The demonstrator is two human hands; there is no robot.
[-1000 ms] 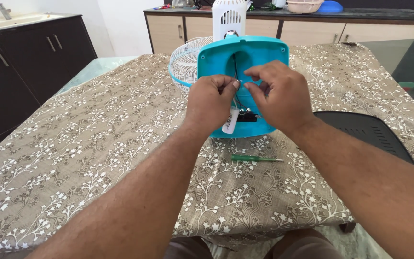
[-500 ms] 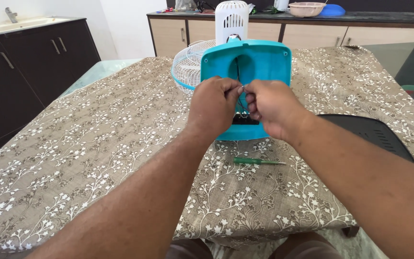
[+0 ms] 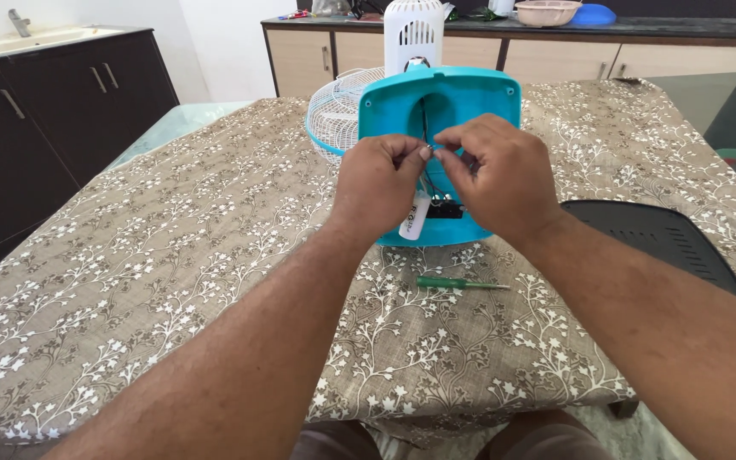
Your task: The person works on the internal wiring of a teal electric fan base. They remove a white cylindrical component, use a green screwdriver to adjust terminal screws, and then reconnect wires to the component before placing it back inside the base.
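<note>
Table [image 3: 129, 281] under a beige floral cloth carries a turquoise plastic fan base [image 3: 440, 102] tipped on its side, underside facing the wearer, white wire fan guard [image 3: 334, 115] behind it. Left hand [image 3: 381, 183] and right hand [image 3: 500, 175] meet at the open underside, each grip pinched shut on thin dark wires [image 3: 426, 149]. Twisting goes best with fingertips close and the base steady. A small green-handled screwdriver [image 3: 457, 283] lies just in front
</note>
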